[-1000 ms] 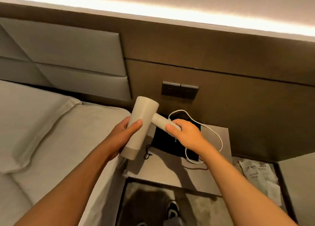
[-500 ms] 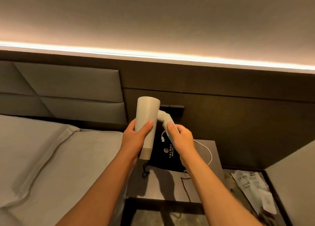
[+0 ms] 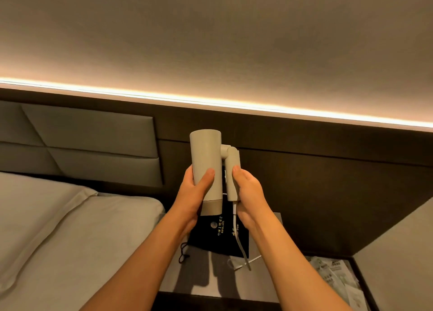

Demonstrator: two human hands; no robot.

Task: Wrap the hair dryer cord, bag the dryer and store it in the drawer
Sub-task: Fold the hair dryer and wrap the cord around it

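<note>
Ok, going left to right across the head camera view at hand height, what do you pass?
Bed → left hand → hair dryer barrel → folded handle → right hand → leaflets.

The room is dim and warm-toned. Nearly all the light comes from an LED strip (image 3: 210,100) running above the dark wall panel, blown out to near white and washing the wall above it. Soft arm shadows fall on the table (image 3: 206,278). Straight lines bow toward the edges. The picture looks slightly soft and grainy.
</note>
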